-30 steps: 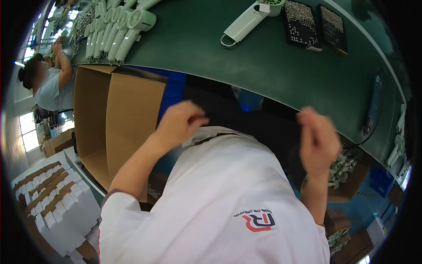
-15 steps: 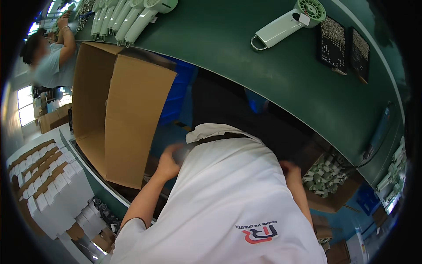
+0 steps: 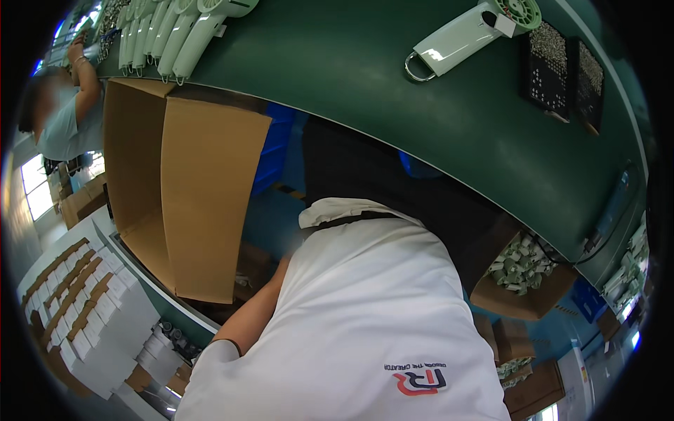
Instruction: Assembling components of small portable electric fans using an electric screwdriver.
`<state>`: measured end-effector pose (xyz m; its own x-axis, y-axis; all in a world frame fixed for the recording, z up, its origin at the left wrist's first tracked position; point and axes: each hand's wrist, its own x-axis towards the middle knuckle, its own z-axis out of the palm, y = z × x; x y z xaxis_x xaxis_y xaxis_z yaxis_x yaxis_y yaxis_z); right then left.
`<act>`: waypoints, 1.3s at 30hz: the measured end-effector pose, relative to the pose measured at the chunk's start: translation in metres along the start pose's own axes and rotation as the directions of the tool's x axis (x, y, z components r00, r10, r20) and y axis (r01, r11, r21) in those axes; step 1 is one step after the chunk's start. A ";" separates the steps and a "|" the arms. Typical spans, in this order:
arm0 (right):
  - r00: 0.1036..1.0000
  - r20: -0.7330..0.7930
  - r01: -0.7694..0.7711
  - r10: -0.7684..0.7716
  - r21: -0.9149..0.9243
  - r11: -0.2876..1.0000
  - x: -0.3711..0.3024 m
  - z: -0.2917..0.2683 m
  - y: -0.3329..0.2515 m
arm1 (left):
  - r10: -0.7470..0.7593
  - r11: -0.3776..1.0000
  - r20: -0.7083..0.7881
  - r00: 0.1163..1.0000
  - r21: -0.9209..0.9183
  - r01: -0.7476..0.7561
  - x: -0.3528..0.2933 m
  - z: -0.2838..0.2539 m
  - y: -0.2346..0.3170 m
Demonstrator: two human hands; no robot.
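My left forearm [image 3: 256, 316] reaches up along the side of my white shirt [image 3: 365, 302]. At its end my left hand [image 3: 283, 264] is mostly hidden by the shirt at my waist, so its fingers do not show. My right hand is out of sight behind my body. Nearest to the left arm stands a tall open cardboard box [image 3: 203, 203]. Beyond me on the green bench [image 3: 365, 84] lies a pale green handheld fan [image 3: 460, 50] with a wire loop at its handle end. Neither hand touches it.
Several handheld fans [image 3: 193, 45] lie in a row at far left. Two black trays [image 3: 547, 88] of small parts and a blue electric screwdriver [image 3: 612, 203] are on the bench's right. A box of green parts [image 3: 523, 270] sits below. A co-worker [image 3: 67, 116] is at far left.
My right hand has dropped out of sight behind my body. My left hand has slipped further behind the shirt. The view has shifted slightly, moving the bench things outward.
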<state>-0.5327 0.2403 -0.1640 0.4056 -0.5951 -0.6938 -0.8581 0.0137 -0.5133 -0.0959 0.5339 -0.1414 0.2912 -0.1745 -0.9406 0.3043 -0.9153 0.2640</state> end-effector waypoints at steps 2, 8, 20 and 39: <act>1.000 0.004 -0.002 0.002 -0.012 1.000 -0.002 0.000 -0.003 | 0.007 1.000 0.003 1.000 -0.018 -0.007 0.005 0.000 -0.012; 0.999 0.031 -0.003 0.005 -0.051 0.999 -0.008 0.000 -0.010 | 0.018 0.997 0.002 1.000 -0.079 -0.018 0.008 0.000 -0.052; 0.996 0.093 0.030 -0.016 -0.154 0.988 -0.006 -0.015 -0.024 | 0.046 0.970 -0.021 0.999 -0.237 -0.050 0.007 0.019 -0.123; 0.991 0.109 0.103 -0.078 -0.245 0.964 0.005 -0.022 -0.040 | 0.167 0.894 -0.096 0.981 -0.404 -0.192 0.021 0.029 -0.164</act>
<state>-0.5029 0.2189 -0.1358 0.5030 -0.5031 -0.7028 -0.8628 -0.2446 -0.4424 -0.1663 0.6694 -0.2102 0.4232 -0.2894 -0.8586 0.5831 -0.6384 0.5025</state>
